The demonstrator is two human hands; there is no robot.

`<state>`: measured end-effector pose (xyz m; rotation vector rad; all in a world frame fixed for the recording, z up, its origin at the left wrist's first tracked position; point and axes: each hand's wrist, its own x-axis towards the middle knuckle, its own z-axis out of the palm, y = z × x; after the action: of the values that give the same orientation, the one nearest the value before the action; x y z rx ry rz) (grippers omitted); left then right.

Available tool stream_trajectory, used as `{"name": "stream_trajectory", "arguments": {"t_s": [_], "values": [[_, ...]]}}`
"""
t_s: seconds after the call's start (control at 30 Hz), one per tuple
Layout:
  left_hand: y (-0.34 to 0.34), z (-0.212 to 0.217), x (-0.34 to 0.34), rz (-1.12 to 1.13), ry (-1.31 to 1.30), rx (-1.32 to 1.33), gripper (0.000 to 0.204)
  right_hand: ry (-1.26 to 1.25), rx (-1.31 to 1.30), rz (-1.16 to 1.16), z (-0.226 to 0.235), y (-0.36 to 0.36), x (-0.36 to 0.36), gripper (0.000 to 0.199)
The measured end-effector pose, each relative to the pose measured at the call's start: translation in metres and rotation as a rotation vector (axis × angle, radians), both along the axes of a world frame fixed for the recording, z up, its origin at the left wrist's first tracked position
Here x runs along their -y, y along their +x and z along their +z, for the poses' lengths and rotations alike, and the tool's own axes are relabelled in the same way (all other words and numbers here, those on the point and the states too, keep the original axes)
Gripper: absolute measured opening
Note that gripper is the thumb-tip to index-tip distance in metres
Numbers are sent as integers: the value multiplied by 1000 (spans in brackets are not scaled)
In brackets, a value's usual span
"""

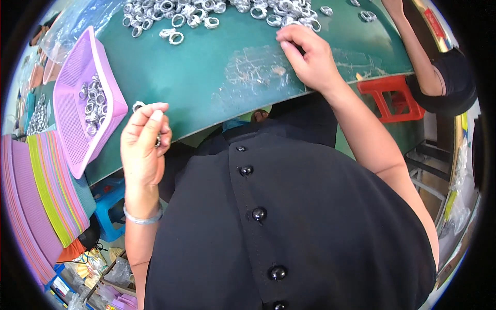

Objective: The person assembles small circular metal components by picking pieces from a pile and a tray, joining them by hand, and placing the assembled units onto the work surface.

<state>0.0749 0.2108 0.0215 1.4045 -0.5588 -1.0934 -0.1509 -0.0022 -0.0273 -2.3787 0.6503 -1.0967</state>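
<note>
My left hand (144, 144) is raised at the table's near edge, beside the purple basket. Its fingers are curled closed, and a small silver ring (158, 140) shows among the lower ones. Another silver ring (138, 106) appears just behind the fingertips; whether they touch it I cannot tell. Above the table, my right hand (312, 59) reaches to the near side of a heap of silver rings (289, 11). Its thumb and forefinger point left with a small gap between the tips, and nothing shows there. The other fingers are mostly hidden.
A purple mesh basket (114, 88) with several rings inside stands tilted at the left. Stacked coloured baskets (51, 181) lie nearer. Clear plastic sheeting (77, 26) covers the far left. Another person's arm (421, 51) rests at right, above a red stool (380, 93).
</note>
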Motion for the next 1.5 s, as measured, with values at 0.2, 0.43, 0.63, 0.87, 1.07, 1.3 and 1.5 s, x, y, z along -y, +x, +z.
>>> {"name": "stream_trajectory", "arguments": {"t_s": [0.2, 0.43, 0.63, 0.87, 1.07, 1.3, 1.5], "values": [[22, 38, -17, 121, -309, 829, 14, -84, 33, -38, -8, -2, 3, 6], [147, 42, -13, 82, -51, 1684, 21, -162, -78, -65, -5, 7, -3, 10], [128, 26, -22, -53, -37, 1643, 27, -269, -81, -69, -10, 4, 4, 10], [96, 29, -68, 94, -24, 1776, 31, -258, -154, -59, -6, 7, 0, 8], [69, 24, -83, 146, -24, 1742, 30, -235, -185, -62, -5, 5, -1, 8], [41, 20, -92, 147, -141, 1687, 28, -190, -142, -76, -7, 6, 1, 12], [10, 11, -112, 67, -202, 1571, 20, -176, -183, -95, -3, 3, -1, 10]]}}
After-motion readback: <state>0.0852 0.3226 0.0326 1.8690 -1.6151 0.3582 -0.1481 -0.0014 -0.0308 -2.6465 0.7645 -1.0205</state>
